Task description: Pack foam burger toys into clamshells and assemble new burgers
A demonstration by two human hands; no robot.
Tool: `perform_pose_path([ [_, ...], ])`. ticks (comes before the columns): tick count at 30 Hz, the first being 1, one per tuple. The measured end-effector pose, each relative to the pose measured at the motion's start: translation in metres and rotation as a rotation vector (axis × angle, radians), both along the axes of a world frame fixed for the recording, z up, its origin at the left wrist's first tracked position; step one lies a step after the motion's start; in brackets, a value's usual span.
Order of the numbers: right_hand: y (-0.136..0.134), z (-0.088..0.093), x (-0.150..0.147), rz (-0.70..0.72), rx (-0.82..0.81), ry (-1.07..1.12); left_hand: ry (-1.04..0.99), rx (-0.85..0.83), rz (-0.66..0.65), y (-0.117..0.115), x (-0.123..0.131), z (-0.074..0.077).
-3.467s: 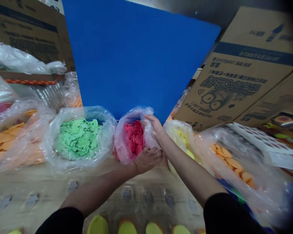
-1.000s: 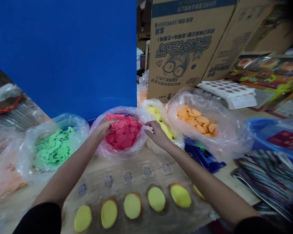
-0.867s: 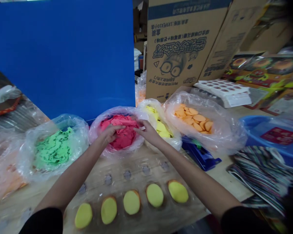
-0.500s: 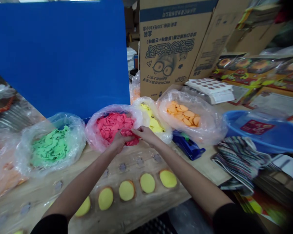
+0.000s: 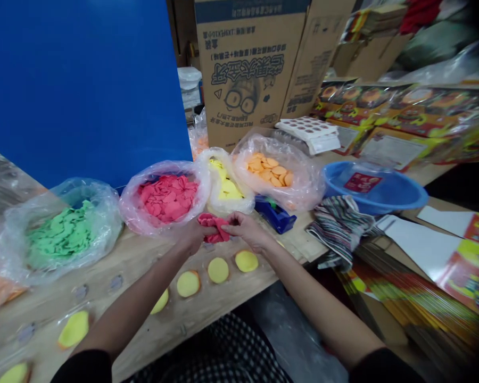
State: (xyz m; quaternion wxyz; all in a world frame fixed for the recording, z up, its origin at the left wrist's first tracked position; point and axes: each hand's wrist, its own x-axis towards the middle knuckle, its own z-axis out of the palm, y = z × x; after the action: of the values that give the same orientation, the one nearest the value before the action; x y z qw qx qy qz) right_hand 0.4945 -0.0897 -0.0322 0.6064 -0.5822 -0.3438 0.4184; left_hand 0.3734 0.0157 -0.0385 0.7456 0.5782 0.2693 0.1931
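Several thin pink pieces are bunched between my two hands, just in front of the bag of pink pieces. My left hand is closed on them from the left, its fingers partly hidden. On the other side, my right hand pinches the edge of the same pieces between thumb and fingers. Below the hands, a row of round yellow discs with orange edges, such as this yellow disc, lies along the table.
Plastic bags hold green pieces, yellow pieces and orange discs. A blue tape dispenser, a striped cloth and a blue basin stand to the right. Behind are a cardboard box and a blue panel.
My hands have drawn back from the pink bag toward the row of yellow discs, carrying the pink pieces. The camera view has shifted to the right.
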Motion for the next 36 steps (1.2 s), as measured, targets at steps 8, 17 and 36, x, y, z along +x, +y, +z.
perform_pose_path([
  [8, -0.049, -0.016, 0.028, -0.321, 0.189, -0.004, 0.142, -0.147, -0.024, -0.034, 0.007, 0.002],
  [17, -0.107, -0.035, 0.074, -0.23, -0.089, -0.146, 0.149, -0.178, -0.029, -0.036, -0.01, -0.002],
  [36, -0.1, -0.082, 0.081, -0.31, -0.173, -1.137, 0.047, -0.544, 0.098, -0.044, -0.018, -0.003],
])
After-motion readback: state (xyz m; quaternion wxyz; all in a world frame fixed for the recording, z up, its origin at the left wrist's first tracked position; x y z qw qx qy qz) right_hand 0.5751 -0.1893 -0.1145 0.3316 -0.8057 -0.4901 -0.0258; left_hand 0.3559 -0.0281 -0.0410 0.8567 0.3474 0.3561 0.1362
